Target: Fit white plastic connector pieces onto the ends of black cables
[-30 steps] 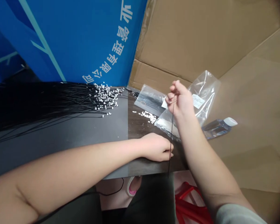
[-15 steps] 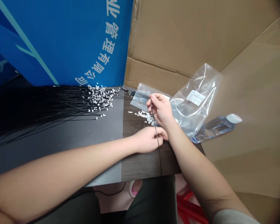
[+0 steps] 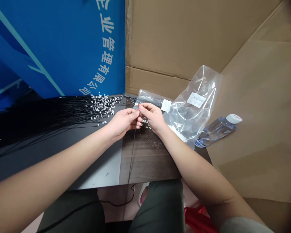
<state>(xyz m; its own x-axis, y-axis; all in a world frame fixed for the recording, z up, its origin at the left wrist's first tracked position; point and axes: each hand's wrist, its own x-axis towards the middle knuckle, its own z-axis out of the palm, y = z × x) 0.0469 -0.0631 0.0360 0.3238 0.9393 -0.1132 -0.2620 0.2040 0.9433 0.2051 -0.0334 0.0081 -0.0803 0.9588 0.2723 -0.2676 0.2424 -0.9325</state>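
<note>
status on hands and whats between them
left hand and right hand raised, fingers together. thin black strand hanging below them. clear plastic bag beside right hand.

A single camera, worn on the person's head, looks forward and steeply down over both forearms onto the bench (image 3: 147,161). It faces a blue banner (image 3: 63,48) and a cardboard sheet (image 3: 174,38) at the bench's far side. It sits close: the left hand (image 3: 123,123) and right hand (image 3: 152,118) meet near mid-frame, with the person's legs (image 3: 157,207) along the bottom edge.
</note>
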